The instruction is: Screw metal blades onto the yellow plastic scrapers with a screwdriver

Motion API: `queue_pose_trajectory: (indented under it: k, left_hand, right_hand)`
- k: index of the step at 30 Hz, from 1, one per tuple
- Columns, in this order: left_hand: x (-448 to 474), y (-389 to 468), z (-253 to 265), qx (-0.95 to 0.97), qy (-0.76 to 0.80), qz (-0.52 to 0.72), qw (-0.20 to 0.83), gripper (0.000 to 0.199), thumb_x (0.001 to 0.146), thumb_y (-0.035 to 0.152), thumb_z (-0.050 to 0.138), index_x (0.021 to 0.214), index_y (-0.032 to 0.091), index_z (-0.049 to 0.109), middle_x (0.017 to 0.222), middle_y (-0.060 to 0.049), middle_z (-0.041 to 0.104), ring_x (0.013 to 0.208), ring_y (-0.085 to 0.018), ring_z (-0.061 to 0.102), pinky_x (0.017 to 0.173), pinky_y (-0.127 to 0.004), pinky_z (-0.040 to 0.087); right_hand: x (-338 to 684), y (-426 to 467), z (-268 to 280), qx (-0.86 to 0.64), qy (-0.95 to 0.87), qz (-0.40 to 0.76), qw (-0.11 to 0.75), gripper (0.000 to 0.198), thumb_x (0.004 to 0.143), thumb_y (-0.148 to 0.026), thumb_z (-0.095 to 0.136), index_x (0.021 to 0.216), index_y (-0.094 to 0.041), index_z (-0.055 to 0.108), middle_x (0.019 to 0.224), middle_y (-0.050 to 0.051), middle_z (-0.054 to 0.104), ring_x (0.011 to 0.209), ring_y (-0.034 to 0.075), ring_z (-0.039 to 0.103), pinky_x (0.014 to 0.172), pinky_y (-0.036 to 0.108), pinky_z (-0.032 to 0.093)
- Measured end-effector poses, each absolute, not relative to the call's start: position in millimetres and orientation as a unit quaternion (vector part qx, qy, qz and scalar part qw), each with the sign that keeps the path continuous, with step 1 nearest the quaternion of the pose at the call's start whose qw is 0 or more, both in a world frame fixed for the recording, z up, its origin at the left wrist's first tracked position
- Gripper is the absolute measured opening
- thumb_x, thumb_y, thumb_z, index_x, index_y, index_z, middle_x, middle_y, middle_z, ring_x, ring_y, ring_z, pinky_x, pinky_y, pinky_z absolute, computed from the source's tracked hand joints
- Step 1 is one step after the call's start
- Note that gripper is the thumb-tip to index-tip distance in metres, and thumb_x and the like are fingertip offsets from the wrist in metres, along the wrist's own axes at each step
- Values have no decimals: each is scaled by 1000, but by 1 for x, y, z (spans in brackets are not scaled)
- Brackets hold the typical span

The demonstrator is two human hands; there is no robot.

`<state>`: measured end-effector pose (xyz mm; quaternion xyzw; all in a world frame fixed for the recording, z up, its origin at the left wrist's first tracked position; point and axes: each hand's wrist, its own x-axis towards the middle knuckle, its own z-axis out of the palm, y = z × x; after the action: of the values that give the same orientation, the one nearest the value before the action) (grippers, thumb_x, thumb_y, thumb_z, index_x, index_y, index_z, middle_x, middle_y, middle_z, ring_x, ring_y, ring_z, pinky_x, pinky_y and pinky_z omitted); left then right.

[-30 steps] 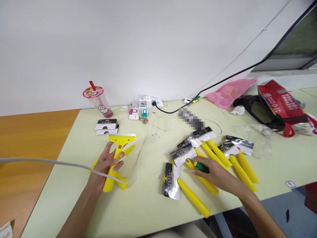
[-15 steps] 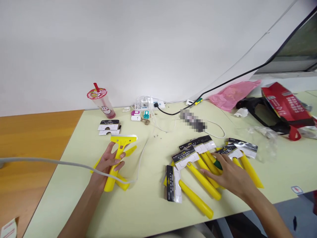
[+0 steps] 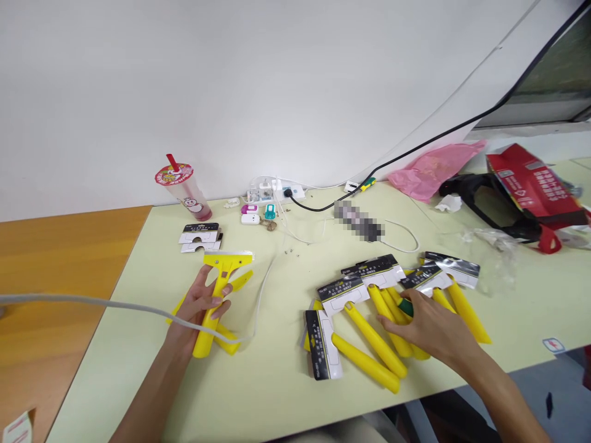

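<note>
My left hand (image 3: 199, 307) is closed around the handle of a yellow scraper (image 3: 226, 266), its wide metal blade edge facing away from me. More yellow scraper parts (image 3: 229, 342) lie beneath that hand, mostly covered. My right hand (image 3: 427, 320) rests over a pile at the right, its fingers curled on a dark green handle (image 3: 406, 307) whose other end is hidden. The pile consists of several yellow scrapers (image 3: 367, 363) with black-and-white card covers (image 3: 323, 344) on their heads. Two loose card covers (image 3: 199, 237) lie behind my left hand.
A drink cup (image 3: 191, 200) with a red straw leans near the wall. Behind the hands are a power strip (image 3: 290, 191), small coloured gadgets (image 3: 270, 212) and a black cable (image 3: 415, 151). A pink bag (image 3: 436, 172) and red box (image 3: 530, 184) lie right. A grey cable (image 3: 115, 302) crosses my left hand.
The carded scrapers at the near left of the pile have turned slightly, and one card behind them shows more fully. My left hand keeps its grip on the scraper. The view has shifted a little.
</note>
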<state>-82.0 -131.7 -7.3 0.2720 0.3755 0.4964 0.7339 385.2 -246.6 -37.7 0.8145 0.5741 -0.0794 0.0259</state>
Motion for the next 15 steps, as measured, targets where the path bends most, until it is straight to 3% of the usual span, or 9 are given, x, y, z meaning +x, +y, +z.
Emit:
queue_pose_trajectory:
  k: [7, 12, 15]
  left_hand:
    - [-82, -132, -10, 273, 372, 491, 739, 67, 71, -3, 80, 126, 32, 67, 118, -7, 63, 84, -12, 58, 51, -12, 45]
    - [-82, -132, -11, 274, 367, 483, 746, 61, 72, -5, 78, 120, 31, 66, 114, -6, 63, 84, -13, 59, 51, -13, 46]
    - [-83, -131, -11, 280, 370, 483, 743, 64, 72, -4, 78, 124, 32, 67, 118, -7, 63, 84, -13, 59, 51, -13, 46]
  right_hand:
    - [376, -249, -23, 808, 577, -67, 98, 66, 85, -69, 62, 121, -14, 68, 98, 20, 81, 95, 43, 78, 72, 47, 55]
    - [390, -247, -14, 819, 561, -98, 75, 64, 81, -64, 68, 123, -17, 72, 95, 17, 82, 88, 42, 78, 71, 46, 55]
    - [405, -245, -10, 834, 539, -111, 48, 55, 79, -66, 68, 113, -22, 75, 91, 15, 81, 81, 40, 77, 64, 44, 53]
